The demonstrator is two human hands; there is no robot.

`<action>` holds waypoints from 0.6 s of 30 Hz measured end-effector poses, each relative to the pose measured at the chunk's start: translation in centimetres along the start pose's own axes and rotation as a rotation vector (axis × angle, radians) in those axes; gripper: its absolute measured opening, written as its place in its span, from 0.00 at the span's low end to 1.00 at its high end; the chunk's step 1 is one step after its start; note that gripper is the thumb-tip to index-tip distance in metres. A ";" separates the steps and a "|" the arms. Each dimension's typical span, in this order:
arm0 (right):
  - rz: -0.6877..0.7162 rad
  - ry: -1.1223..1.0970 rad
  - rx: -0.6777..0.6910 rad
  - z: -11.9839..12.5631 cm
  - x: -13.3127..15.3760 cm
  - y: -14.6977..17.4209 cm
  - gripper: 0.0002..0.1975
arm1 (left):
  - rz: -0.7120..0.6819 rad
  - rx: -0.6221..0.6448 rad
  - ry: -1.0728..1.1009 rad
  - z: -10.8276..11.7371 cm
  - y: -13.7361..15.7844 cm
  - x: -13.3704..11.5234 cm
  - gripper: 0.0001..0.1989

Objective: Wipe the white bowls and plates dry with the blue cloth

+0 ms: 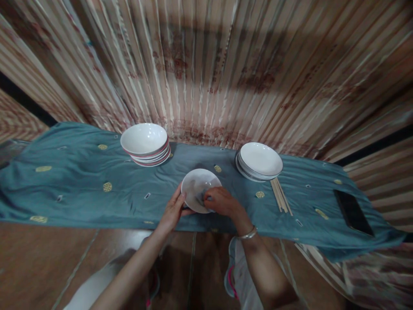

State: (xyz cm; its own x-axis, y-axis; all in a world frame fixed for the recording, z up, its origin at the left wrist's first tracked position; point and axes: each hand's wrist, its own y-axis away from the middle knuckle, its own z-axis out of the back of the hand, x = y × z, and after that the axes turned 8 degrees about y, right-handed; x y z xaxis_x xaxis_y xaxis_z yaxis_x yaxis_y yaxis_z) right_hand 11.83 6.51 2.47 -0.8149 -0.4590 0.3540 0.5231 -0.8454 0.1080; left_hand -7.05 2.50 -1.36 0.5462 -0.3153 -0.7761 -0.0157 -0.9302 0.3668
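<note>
A white bowl is tilted over the front middle of the cloth-covered table. My left hand grips its left side, with the thumb at the rim and fingers underneath. Inside the bowl, at the right, my right hand is closed with the knuckles up. A bit of greyish cloth shows beside its fingers against the bowl's inner wall; most of it is hidden by the hand. A silver bangle circles my right wrist.
Stacked white bowls with red rims stand at back left. White plates are stacked at back right, with several wooden chopsticks before them. A black phone lies far right on the teal tablecloth. A curtain hangs behind.
</note>
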 end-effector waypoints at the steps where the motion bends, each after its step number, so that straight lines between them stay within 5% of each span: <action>1: -0.021 0.028 -0.031 -0.4 -0.2 0.0 0.06 | 0.000 0.002 0.003 0.0 0.0 0.0 0.36; 8: -0.106 0.162 -0.275 -2.6 -1.2 -0.3 0.08 | 0.002 0.016 0.008 -0.2 0.0 -0.2 0.40; 18: -0.179 0.149 -0.443 -1.6 -1.3 -1.2 0.13 | 0.007 0.002 0.018 -0.5 0.1 -0.4 0.39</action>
State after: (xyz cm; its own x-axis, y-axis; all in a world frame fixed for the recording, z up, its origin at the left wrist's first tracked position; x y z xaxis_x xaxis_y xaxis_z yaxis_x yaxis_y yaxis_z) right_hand 11.88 7.71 0.41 -0.9259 -0.3027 0.2259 0.2416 -0.9344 -0.2619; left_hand -6.89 2.59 -0.78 0.5608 -0.3181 -0.7644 -0.0213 -0.9285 0.3707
